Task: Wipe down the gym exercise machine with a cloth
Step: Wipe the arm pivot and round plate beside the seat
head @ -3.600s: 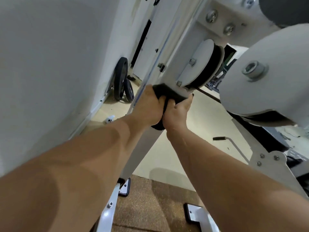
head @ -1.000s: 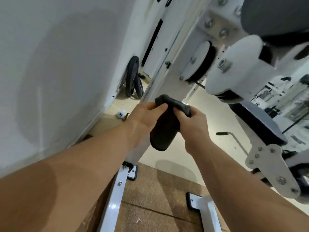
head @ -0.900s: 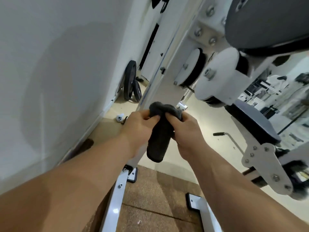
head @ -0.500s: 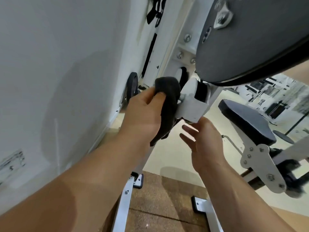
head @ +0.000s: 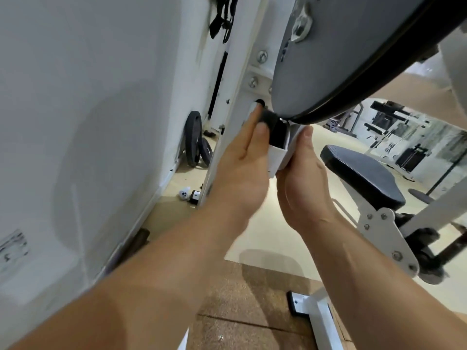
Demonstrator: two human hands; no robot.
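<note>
Cloth [head: 272, 121]: on left face of the bracket [head: 277, 157], top end, just under the pad [head: 353, 59].
Left grip [head: 242, 168]: fingers flat, pressing cloth on.
Right grip [head: 300, 178]: clamped round bracket's right edge.
Wiping: brace bracket, stroke firmly down every face.

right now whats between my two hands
In the head view, the white bracket, with the dark cloth pressed on it by the left hand; the right hand holds its other side.

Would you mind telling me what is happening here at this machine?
A person is wiping a white gym machine. The left hand presses a dark cloth against a white bracket just under the grey pad, while the right hand holds that bracket from the other side. Behind, weight plates lean against the wall.
</note>
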